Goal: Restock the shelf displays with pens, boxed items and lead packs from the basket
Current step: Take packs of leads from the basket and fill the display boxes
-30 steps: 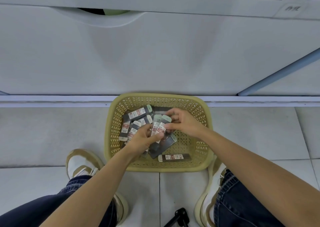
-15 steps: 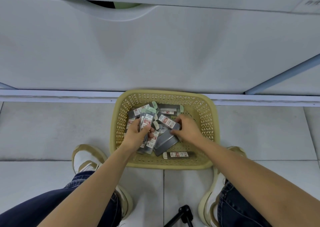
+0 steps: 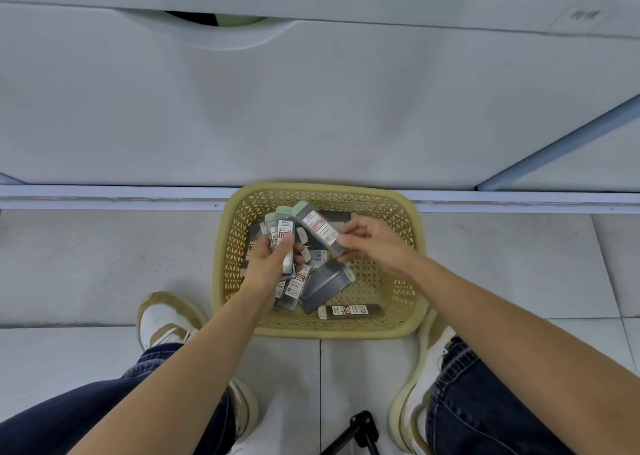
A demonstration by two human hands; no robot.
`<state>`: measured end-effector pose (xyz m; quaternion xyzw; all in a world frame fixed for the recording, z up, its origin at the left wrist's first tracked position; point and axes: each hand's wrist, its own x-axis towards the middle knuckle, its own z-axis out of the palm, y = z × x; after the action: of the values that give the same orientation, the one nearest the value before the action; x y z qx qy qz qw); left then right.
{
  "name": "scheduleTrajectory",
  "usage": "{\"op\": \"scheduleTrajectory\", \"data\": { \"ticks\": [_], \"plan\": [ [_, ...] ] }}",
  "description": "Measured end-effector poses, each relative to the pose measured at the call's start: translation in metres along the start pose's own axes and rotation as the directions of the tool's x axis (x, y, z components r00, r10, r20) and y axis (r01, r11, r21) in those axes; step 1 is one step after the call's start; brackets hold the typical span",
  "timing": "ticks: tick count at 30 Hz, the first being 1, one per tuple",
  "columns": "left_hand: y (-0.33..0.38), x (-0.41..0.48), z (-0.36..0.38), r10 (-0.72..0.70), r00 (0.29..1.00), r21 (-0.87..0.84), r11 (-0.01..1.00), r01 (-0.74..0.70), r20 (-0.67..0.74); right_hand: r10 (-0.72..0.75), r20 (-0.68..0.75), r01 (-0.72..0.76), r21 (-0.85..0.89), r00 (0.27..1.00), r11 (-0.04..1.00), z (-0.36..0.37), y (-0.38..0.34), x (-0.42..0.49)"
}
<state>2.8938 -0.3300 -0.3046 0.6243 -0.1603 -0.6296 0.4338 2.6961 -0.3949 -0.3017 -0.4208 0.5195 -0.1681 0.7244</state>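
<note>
Nearest me, a black jointed stand (image 3: 360, 430) is poking in at the bottom edge, mostly cut off. My denim-covered knees and two cream-and-tan sneakers (image 3: 162, 319) are framing the tiled floor (image 3: 86, 264); the right shoe is partly hidden behind the woven yellow plastic basket (image 3: 412, 264) sitting on that floor.

Over the basket, my left hand (image 3: 268, 267) is closing its grip on a fanned bunch of grey lead packs with red-and-white labels (image 3: 282, 234); I am reading "0.7" on one, the rest of the print being too small. My right hand (image 3: 372, 243) is pinching a single grey lead pack (image 3: 317, 227) by its lower end, tilted, its top touching the bunch. Loose packs (image 3: 325, 283) are lying beneath, half covered by my hands, so I cannot count them.

Compared with half a second ago, the right hand is now lifting its pack clear of the heap, and the bunch is sitting higher.

Beyond, the pale grey cabinet front (image 3: 311, 108) is rising, its dark handle recess unreadable inside.
</note>
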Motion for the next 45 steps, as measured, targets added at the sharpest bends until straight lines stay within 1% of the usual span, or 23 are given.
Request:
{"op": "scheduleTrajectory", "data": {
  "ticks": [2,4,5,6,8,9,11,12,13,14,16,19,20,25,29,32,34,35,36,37,40,42,45],
  "plan": [
    [-0.001,-0.001,0.003,0.026,1.000,0.033,0.999,-0.026,0.017,0.044,0.121,-0.036,-0.072,0.992,0.997,0.015,0.007,-0.002],
    [-0.003,-0.001,0.003,0.014,1.000,0.090,0.996,-0.015,0.010,0.055,0.165,-0.032,-0.135,0.985,0.990,0.022,0.013,-0.001],
    [-0.004,0.000,0.002,0.011,1.000,0.115,0.993,-0.011,0.001,0.039,0.129,-0.016,-0.174,0.991,0.985,0.021,0.016,0.000],
    [-0.005,0.001,-0.001,0.015,1.000,0.140,0.990,-0.014,-0.006,0.008,0.036,0.001,-0.251,0.999,0.968,0.019,0.019,0.002],
    [-0.007,0.002,-0.005,0.031,1.000,0.187,0.982,-0.029,-0.006,-0.074,-0.214,-0.038,-0.478,0.974,0.878,0.012,0.029,0.006],
    [-0.007,0.003,-0.007,0.032,0.999,0.203,0.979,-0.030,-0.005,-0.095,-0.281,-0.086,-0.569,0.955,0.818,0.010,0.035,0.006],
    [-0.010,0.005,-0.011,0.011,1.000,0.218,0.976,-0.008,-0.011,-0.092,-0.271,-0.134,-0.708,0.958,0.693,0.015,0.048,0.005],
    [-0.011,0.005,-0.013,0.006,1.000,0.231,0.973,-0.002,-0.014,-0.092,-0.253,-0.135,-0.749,0.963,0.649,0.019,0.054,0.006],
    [-0.012,0.005,-0.015,0.008,1.000,0.246,0.969,-0.003,-0.019,-0.095,-0.248,-0.134,-0.761,0.964,0.634,0.022,0.058,0.008],
    [-0.012,0.005,-0.017,0.009,1.000,0.260,0.966,-0.003,-0.025,-0.094,-0.254,-0.133,-0.745,0.963,0.653,0.023,0.059,0.011],
    [-0.012,0.005,-0.020,-0.002,1.000,0.269,0.963,0.009,-0.026,-0.062,-0.249,-0.124,-0.663,0.966,0.739,0.020,0.056,0.013],
    [-0.009,0.005,-0.022,-0.010,1.000,0.305,0.952,0.014,-0.014,-0.010,-0.134,-0.058,-0.498,0.991,0.865,0.004,0.040,0.011],
    [-0.008,0.004,-0.022,-0.001,1.000,0.323,0.946,0.003,-0.008,-0.009,-0.105,-0.040,-0.453,0.994,0.891,-0.003,0.033,0.009],
    [0.002,-0.002,-0.008,0.050,0.996,0.419,0.905,-0.077,0.074,-0.074,-0.021,0.060,-0.398,0.997,0.916,-0.024,-0.003,-0.002],
    [0.013,-0.012,0.010,0.097,0.985,0.454,0.878,-0.154,0.146,-0.113,0.005,0.110,-0.283,0.994,0.953,-0.019,-0.031,-0.009],
    [0.024,-0.023,0.022,0.092,0.978,0.443,0.880,-0.169,0.189,-0.128,0.047,0.133,-0.113,0.991,0.985,-0.013,-0.049,-0.020],
    [0.032,-0.031,0.027,0.088,0.973,0.422,0.890,-0.174,0.215,-0.147,0.101,0.144,0.031,0.984,0.989,-0.013,-0.058,-0.029],
    [0.035,-0.036,0.029,0.093,0.971,0.414,0.892,-0.179,0.221,-0.150,0.117,0.143,0.069,0.982,0.987,-0.014,-0.062,-0.034],
    [0.038,-0.040,0.030,0.098,0.972,0.407,0.896,-0.180,0.214,-0.152,0.121,0.144,0.073,0.981,0.987,-0.015,-0.066,-0.039],
    [0.041,-0.043,0.031,0.103,0.975,0.396,0.901,-0.174,0.196,-0.157,0.110,0.154,0.030,0.982,0.988,-0.016,-0.068,-0.044],
    [0.049,-0.049,0.032,0.115,0.986,0.378,0.913,-0.154,0.123,-0.206,-0.011,0.201,-0.186,0.978,0.962,-0.019,-0.074,-0.058],
    [0.054,-0.053,0.034,0.125,0.987,0.377,0.913,-0.154,0.100,-0.241,-0.064,0.225,-0.193,0.968,0.955,-0.020,-0.077,-0.064],
    [0.057,-0.063,0.041,0.132,0.985,0.371,0.914,-0.164,0.110,-0.246,-0.049,0.237,-0.149,0.968,0.960,-0.016,-0.080,-0.073]
  ]
}}
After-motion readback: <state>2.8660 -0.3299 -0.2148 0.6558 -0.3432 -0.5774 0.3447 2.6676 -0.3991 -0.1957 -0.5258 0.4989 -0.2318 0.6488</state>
